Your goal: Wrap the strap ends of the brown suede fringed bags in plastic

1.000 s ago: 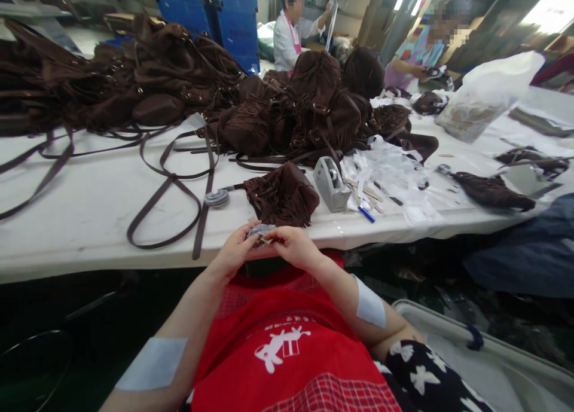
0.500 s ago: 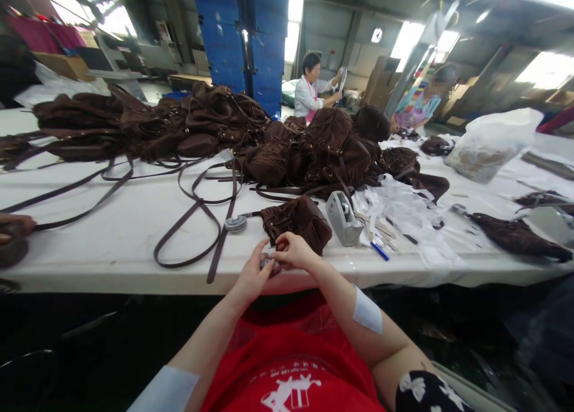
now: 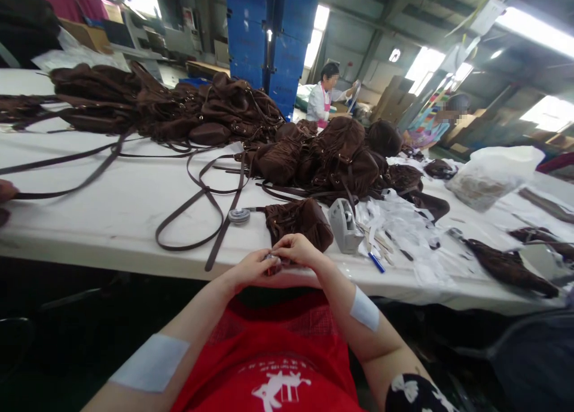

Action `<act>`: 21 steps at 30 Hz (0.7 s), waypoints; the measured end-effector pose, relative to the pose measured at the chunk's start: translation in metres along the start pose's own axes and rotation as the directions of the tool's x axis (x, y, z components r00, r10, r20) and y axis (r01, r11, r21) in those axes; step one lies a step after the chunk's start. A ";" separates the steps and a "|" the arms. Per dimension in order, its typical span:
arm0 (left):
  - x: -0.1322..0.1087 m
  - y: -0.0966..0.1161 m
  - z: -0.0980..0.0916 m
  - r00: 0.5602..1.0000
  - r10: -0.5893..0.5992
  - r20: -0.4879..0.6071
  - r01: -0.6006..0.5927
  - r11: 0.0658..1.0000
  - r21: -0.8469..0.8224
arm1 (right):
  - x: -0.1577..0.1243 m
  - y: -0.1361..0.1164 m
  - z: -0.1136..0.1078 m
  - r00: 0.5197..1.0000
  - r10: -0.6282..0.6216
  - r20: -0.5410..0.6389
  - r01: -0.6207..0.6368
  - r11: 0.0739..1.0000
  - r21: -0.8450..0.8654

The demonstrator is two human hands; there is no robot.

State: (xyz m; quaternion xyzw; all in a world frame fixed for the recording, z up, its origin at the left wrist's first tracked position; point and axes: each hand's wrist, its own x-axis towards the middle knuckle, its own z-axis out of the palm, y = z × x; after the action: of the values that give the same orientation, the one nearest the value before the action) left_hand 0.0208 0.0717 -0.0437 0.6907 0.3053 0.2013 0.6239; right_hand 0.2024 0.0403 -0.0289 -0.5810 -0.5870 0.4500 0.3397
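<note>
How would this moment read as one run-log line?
left hand: pinching small item | right hand: pinching same item | place: table edge, before fringed brown bag | nearby: tape dispenser

Factory workshop for bag making. Long white worktable [image 3: 112,214] heaped with brown fringed bags [image 3: 332,155] and loose straps [image 3: 197,203]; stacked blue crates [image 3: 269,35] behind; co-workers [image 3: 325,98] at neighbouring tables; high industrial roof.
</note>
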 end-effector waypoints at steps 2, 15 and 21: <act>0.001 0.004 0.000 0.999 -0.009 0.037 0.010 0.999 -0.051 | 0.002 -0.004 -0.006 0.999 -0.002 0.035 0.005 0.997 -0.082; -0.002 0.006 0.007 0.992 -0.114 0.053 0.119 0.988 -0.101 | 0.000 -0.023 -0.013 0.986 -0.016 0.167 0.068 0.947 -0.314; 0.008 0.006 -0.001 0.996 -0.088 -0.020 0.090 0.977 0.194 | -0.001 -0.056 -0.013 0.939 -0.130 0.317 0.327 0.621 -0.713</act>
State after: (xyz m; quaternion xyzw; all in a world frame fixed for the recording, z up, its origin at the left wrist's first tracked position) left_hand 0.0272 0.0774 -0.0387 0.7328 0.3575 0.1463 0.5602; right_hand 0.1934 0.0454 0.0277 -0.5316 -0.8257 0.1823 0.0496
